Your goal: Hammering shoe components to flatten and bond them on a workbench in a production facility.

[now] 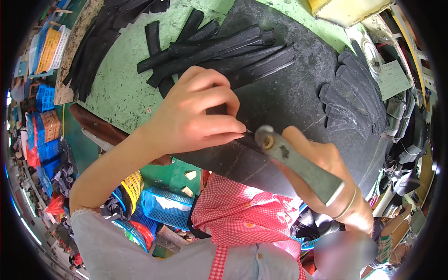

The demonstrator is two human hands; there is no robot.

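Observation:
My left hand is over the dark work mat, thumb and forefinger pinched on a thin black strip, most of it hidden by the hands. In my right hand is a hammer, its metal head right beside the left fingertips. The fist covers the hammer's handle. Beyond my left hand lies a loose heap of black strips, long and flat, crossing one another. Fanned out on the mat's right side are more curved black pieces.
Dark strips hang over the green tabletop's left edge. A yellowish block stands at the far right, near a paper slip. Below the table sit a blue basket and a yellow basket. Another person's arm shows at lower right.

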